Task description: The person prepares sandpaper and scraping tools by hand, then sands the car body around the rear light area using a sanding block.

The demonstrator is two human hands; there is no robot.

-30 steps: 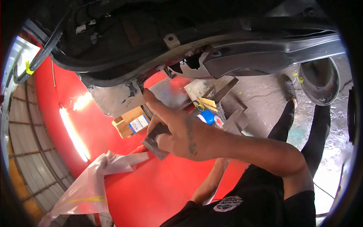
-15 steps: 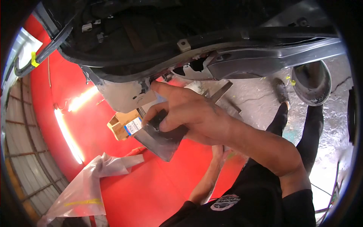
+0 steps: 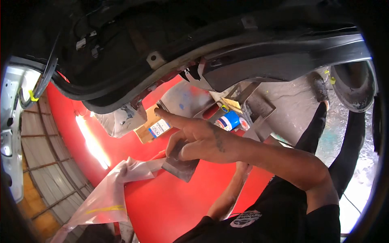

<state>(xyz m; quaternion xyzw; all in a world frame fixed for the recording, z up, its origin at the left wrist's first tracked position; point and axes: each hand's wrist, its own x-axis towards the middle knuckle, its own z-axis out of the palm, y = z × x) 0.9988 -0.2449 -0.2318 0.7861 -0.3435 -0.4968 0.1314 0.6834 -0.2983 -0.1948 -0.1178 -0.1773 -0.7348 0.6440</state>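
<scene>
My right hand [image 3: 202, 141] is closed on a dark, flat, flexible-looking piece [image 3: 182, 168], pinched between thumb and fingers. One finger stretches up and left, apart from the grip, below the black vehicle body edge [image 3: 121, 91]. Left of that finger hangs a pale, patchy panel section [image 3: 121, 119] with dark smears. My left hand [image 3: 242, 167] is low in the middle, mostly behind my right forearm, beside the edge of a grey flat sheet [image 3: 259, 131]; its fingers are hidden.
Below the body edge are a cardboard box [image 3: 146, 131] with a blue-white label, a blue can [image 3: 227, 121] and a yellow tape roll [image 3: 225, 108]. Clear plastic sheeting [image 3: 105, 190] hangs lower left over a red surface [image 3: 162, 206]. A round mirror-like part [image 3: 352, 87] is at right.
My right hand has moved down and away from the pale panel, still gripping the dark piece. The view has shifted, and the blue can shows again.
</scene>
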